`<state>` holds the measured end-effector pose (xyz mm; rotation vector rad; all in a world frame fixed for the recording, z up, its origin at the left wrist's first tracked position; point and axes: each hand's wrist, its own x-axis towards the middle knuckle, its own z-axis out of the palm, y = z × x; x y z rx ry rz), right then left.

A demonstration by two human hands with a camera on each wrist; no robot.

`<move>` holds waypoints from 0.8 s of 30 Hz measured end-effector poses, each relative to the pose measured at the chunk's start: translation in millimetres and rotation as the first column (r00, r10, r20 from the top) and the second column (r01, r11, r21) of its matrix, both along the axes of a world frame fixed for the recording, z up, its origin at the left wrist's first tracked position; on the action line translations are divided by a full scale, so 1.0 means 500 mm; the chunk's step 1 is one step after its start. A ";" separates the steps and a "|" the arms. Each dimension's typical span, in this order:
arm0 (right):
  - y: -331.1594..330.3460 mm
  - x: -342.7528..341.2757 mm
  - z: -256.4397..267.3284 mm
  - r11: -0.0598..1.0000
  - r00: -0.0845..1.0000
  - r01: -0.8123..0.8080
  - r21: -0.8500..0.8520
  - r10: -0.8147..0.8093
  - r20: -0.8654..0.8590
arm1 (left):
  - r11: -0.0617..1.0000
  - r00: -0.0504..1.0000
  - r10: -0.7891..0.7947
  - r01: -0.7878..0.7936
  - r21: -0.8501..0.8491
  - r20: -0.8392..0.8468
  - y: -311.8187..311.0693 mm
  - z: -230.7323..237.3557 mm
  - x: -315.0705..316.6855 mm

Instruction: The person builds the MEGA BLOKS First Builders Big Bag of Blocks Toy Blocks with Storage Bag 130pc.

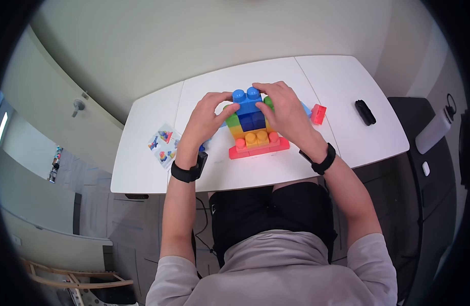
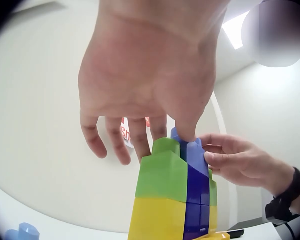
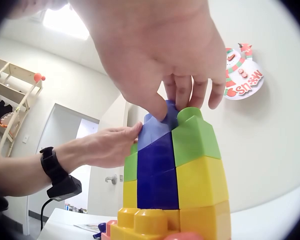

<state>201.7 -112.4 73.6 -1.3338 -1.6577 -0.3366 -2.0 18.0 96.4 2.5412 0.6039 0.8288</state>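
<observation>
A stacked tower of toy building blocks stands upright on the table, with a light blue block [image 1: 249, 106] at its top centre. My left hand [image 1: 206, 116] holds this block from the left, its thumb on the near face. From the right, my right hand [image 1: 287, 111] grips the same block between thumb and fingers. Beneath it is a dark blue block [image 3: 156, 172], flanked by green blocks [image 2: 161, 176] over yellow ones [image 2: 156, 220]. Orange-yellow studs [image 3: 150, 220] jut out low at the front, above a long red base [image 1: 260, 150].
On the white table [image 1: 214, 171], a sheet with pictures of block models [image 1: 164, 145] lies left. A loose red block [image 1: 318, 114] and a black case [image 1: 365, 112] lie right. Beyond the right edge, a bottle [image 1: 435, 131] stands on a dark surface.
</observation>
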 end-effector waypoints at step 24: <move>-0.001 0.007 -0.005 1.000 1.000 -0.022 -0.016 0.021 -0.014 | 0.991 0.994 -0.076 0.084 -0.106 0.082 0.115 0.109 -0.005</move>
